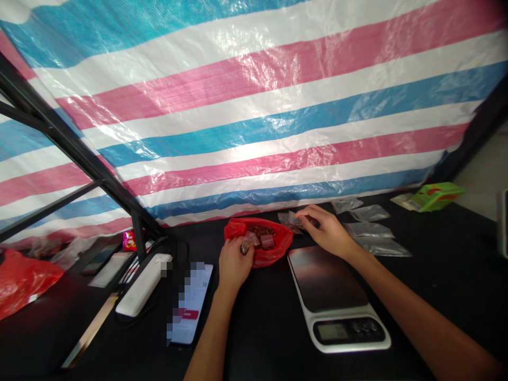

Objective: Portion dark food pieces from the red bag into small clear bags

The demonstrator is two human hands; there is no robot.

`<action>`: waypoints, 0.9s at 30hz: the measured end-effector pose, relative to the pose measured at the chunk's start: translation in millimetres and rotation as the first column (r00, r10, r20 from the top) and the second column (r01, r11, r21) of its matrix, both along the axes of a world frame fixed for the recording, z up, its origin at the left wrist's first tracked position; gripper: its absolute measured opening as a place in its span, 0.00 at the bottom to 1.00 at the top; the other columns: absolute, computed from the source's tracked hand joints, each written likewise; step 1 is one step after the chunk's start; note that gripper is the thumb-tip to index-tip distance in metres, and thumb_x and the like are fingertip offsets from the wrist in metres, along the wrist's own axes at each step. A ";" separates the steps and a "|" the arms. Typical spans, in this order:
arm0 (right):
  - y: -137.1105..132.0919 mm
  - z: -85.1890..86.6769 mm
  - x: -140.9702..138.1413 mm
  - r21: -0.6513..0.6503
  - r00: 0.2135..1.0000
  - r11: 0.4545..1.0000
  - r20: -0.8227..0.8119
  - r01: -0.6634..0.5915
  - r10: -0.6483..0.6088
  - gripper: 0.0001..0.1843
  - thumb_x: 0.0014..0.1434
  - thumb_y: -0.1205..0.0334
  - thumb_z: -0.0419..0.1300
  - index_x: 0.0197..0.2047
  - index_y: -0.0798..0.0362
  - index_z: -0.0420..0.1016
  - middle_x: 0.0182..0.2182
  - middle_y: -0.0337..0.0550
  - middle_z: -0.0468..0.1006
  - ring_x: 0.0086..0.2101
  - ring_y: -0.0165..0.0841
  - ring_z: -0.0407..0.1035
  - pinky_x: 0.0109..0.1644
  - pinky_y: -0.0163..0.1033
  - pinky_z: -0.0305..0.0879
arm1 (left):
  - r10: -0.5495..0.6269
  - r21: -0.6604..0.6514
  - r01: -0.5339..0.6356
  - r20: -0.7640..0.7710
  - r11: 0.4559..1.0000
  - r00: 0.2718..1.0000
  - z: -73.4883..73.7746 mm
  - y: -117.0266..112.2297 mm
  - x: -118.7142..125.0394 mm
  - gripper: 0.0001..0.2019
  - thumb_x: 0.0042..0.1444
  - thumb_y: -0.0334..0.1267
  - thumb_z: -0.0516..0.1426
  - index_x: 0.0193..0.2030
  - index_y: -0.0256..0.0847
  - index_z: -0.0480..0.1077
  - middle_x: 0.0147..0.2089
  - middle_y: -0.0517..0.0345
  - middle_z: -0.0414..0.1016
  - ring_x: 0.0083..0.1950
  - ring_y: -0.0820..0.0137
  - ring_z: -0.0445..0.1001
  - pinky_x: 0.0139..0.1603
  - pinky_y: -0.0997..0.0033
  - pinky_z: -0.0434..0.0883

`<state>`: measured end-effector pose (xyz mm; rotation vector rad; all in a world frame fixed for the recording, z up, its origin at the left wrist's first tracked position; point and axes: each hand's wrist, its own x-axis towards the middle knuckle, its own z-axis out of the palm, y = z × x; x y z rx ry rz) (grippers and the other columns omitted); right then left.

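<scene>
My left hand [235, 259] is closed around a small clear packet of dark bits at the near edge of an open red plastic bag [278, 244] that holds more dark pieces. My right hand [325, 228] reaches past the bag's right side, its fingers pinched on a small clear plastic pouch [289, 219] lying on the black table [436, 275]. A white kitchen scale [333, 296] with a dark glossy platform sits just in front of my right hand, its platform bare.
Several flat clear pouches [373, 233] lie right of the scale. A green box [436, 196] sits at the far right. A phone [190, 301] and a white power bank [143, 286] lie to the left, beside a black metal frame [79, 153]. Another red bag [24, 280] is far left. A striped tarp [254, 106] hangs behind.
</scene>
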<state>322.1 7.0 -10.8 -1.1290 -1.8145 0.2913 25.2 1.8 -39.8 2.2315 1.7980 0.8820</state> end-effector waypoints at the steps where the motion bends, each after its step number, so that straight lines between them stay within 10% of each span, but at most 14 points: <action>1: 0.3 -0.8 0.1 -0.001 1.000 1.000 0.003 -0.002 0.002 0.10 0.74 0.57 0.56 0.46 0.46 0.80 0.44 0.45 0.82 0.44 0.41 0.77 0.47 0.45 0.70 | -0.004 -0.006 0.004 0.001 1.000 1.000 0.3 -0.2 -0.1 0.04 0.65 0.38 0.60 0.41 0.46 0.79 0.43 0.55 0.83 0.48 0.58 0.75 0.48 0.63 0.68; 19: 0.1 -3.7 0.4 -0.032 0.999 0.999 0.044 -0.030 0.032 0.12 0.74 0.56 0.56 0.47 0.46 0.81 0.43 0.46 0.82 0.44 0.41 0.77 0.48 0.45 0.70 | 0.007 -0.065 -0.006 0.017 0.998 1.000 2.9 -1.7 -0.5 0.09 0.67 0.43 0.59 0.37 0.46 0.78 0.41 0.56 0.82 0.43 0.61 0.77 0.42 0.67 0.66; 27: -5.0 4.1 -5.1 -0.018 0.998 0.998 0.044 -0.055 0.055 0.11 0.74 0.57 0.56 0.46 0.46 0.81 0.42 0.45 0.81 0.42 0.41 0.76 0.48 0.45 0.71 | -0.148 0.178 0.102 0.268 0.979 0.952 0.5 1.3 1.2 0.07 0.64 0.39 0.63 0.47 0.44 0.77 0.46 0.53 0.80 0.49 0.59 0.75 0.55 0.59 0.71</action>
